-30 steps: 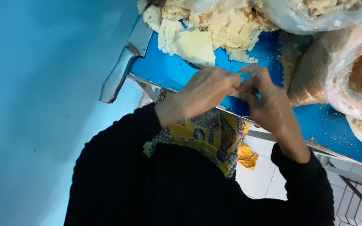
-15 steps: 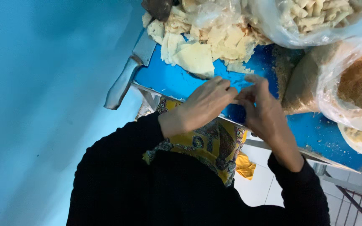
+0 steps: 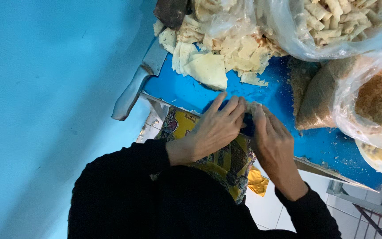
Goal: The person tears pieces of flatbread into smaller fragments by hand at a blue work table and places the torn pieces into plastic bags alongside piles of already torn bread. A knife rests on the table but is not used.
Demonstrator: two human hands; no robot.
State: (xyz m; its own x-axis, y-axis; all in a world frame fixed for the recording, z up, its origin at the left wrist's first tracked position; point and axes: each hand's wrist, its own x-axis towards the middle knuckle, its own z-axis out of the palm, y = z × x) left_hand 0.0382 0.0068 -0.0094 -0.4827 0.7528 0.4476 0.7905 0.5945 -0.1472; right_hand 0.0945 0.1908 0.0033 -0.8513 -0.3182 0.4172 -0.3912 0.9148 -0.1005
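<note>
My left hand (image 3: 215, 128) and my right hand (image 3: 273, 141) press together at the near edge of a blue table (image 3: 186, 90). Between the fingertips sits a small pale piece of dough wrapper (image 3: 254, 107), mostly hidden by the fingers, and both hands hold it. A pile of thin pale wrapper sheets (image 3: 219, 53) lies just beyond the hands. To the right stands a clear plastic bag of brown crumbs (image 3: 368, 99).
A clear bag of finished pale rolls (image 3: 337, 22) sits at the top right. A knife with a grey handle (image 3: 133, 88) lies at the table's left edge. A blue wall (image 3: 45, 110) fills the left. A yellow patterned cloth (image 3: 217, 159) covers my lap; white floor tiles show below.
Both hands have come down from above the table to its near edge, and the fingers have closed tighter over the small wrapper piece. The view has shifted slightly.
</note>
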